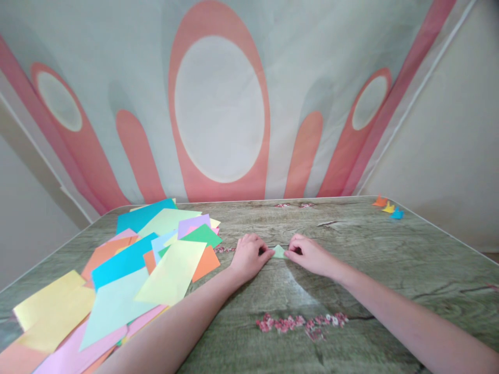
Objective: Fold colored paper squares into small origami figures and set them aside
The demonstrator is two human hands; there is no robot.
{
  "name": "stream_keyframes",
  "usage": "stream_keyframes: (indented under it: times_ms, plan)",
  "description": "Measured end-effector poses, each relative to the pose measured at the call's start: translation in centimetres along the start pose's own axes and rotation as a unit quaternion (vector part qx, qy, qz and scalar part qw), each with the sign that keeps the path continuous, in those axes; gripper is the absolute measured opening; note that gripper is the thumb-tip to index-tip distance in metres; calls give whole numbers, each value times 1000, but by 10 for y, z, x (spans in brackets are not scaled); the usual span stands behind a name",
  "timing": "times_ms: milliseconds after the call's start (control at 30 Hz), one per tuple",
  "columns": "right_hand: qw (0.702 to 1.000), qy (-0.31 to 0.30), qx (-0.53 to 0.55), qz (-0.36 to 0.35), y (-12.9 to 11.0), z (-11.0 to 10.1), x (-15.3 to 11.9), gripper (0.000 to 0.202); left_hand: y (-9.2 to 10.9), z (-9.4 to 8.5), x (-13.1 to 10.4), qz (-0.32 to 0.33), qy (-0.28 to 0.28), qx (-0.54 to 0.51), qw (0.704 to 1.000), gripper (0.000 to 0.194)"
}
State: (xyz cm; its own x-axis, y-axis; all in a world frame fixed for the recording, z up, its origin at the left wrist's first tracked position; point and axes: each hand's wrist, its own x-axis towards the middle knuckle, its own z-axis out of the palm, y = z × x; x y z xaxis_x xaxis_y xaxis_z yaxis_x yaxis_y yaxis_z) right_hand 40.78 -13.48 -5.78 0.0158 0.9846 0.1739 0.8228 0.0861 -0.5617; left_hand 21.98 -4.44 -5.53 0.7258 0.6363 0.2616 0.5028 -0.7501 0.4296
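Between my hands, on the wood-patterned table, is a small pale green piece of folded paper, roughly triangular with its point away from me. My left hand grips its left corner, thumb and curled fingers closed together. At the opposite corner, my right hand pinches the paper the same way. Part of each corner is hidden under the fingertips.
Many loose coloured paper sheets lie overlapping across the table's left side, close to my left forearm. At the far right edge stand small folded paper pieces: orange, yellow and blue. A pink-and-white patterned backdrop hangs behind the table.
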Motion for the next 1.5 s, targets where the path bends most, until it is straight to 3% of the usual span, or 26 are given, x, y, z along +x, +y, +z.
stream_keyframes:
  times_ms: [367, 733, 967, 1500]
  plan:
    - [999, 11, -36, 17, -7, 0, -1, 17, 3, 0, -1, 7, 16, 23, 1000, 16]
    - [1000, -11, -28, -5, 1, 0, 2, 22, 11, -3, -1, 72, -13, 66, 995, 12]
    - [999, -27, 7, -34, 5, -6, -1, 16, 8, 0, -1, 67, -21, 44, 997, 15]
    - [999, -17, -36, 0, 3, -1, 4, 8, 14, -5, -1, 49, -32, 64, 996, 15]
